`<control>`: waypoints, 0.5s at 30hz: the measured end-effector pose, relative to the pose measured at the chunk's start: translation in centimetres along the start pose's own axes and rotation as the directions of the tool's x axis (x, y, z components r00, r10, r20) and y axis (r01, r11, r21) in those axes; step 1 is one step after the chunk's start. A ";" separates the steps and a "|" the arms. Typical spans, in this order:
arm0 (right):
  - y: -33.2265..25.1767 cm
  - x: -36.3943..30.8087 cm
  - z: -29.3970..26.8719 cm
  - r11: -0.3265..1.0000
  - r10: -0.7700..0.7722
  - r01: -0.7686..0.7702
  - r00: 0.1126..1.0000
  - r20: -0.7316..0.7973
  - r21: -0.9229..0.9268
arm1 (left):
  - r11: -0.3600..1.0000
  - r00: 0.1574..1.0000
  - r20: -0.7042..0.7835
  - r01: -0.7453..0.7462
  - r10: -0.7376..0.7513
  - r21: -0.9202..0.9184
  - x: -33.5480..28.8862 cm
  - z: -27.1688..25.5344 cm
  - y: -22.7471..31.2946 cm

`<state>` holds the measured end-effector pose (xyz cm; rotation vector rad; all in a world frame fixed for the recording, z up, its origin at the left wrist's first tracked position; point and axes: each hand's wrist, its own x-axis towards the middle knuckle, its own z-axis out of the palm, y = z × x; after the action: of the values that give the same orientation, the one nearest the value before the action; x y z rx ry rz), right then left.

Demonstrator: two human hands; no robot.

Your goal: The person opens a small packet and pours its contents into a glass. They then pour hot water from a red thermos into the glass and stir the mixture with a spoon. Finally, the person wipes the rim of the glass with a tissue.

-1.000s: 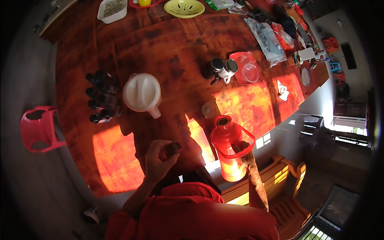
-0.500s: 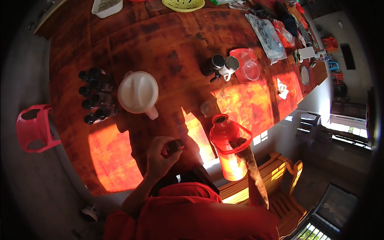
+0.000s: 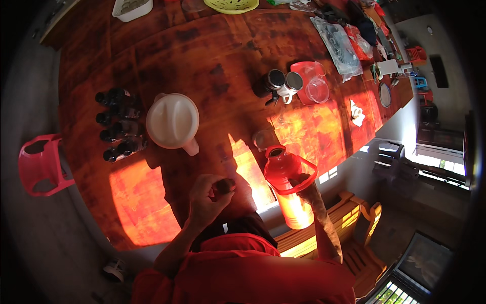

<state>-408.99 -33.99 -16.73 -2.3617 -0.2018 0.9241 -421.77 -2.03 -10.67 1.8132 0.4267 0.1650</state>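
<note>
My right hand (image 3: 302,185) is closed around the handle of a red thermos flask (image 3: 284,175), at the table's near edge. The flask stands almost upright, its dark mouth uncovered and its lower body in bright sun. In the fingers of my left hand (image 3: 205,198) is a short, dark, round stopper (image 3: 225,186), held over the shaded near edge of the table. A clear glass cup (image 3: 264,140) sits just beyond the flask's mouth. Farther left, a white lidded pitcher (image 3: 173,121) stands with its spout or handle toward me.
Several dark bottles (image 3: 121,124) stand left of the pitcher on the wooden table (image 3: 212,61). Two metal-topped mugs (image 3: 284,81) and a red tray (image 3: 311,81) lie farther back. A yellow basket (image 3: 232,5) is at the far edge. A wooden chair (image 3: 349,218) stands at right, a pink stool (image 3: 43,164) at left.
My left hand with the stopper has shifted slightly to the right. My right hand keeps its hold on the flask, which has barely moved. The view itself has swung a little.
</note>
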 end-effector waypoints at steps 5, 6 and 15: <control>-1.0 0.1 -0.2 0.998 0.026 -0.024 0.999 -0.032 0.054 | 1.000 1.000 -0.007 -0.013 0.013 -0.024 0.3 0.6 -0.2; -0.9 0.1 -0.2 0.997 0.054 -0.052 0.998 -0.028 0.057 | 0.999 1.000 -0.006 -0.015 0.015 -0.029 0.4 0.6 -0.2; -3.7 0.4 -1.5 0.992 0.114 -0.118 0.989 0.097 0.043 | 0.999 1.000 -0.011 -0.017 0.016 -0.037 0.7 1.0 -0.2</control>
<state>-407.46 -31.56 -13.92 -2.3076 -0.0785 1.0845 -420.84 -2.61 -11.26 1.7803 0.4133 0.1927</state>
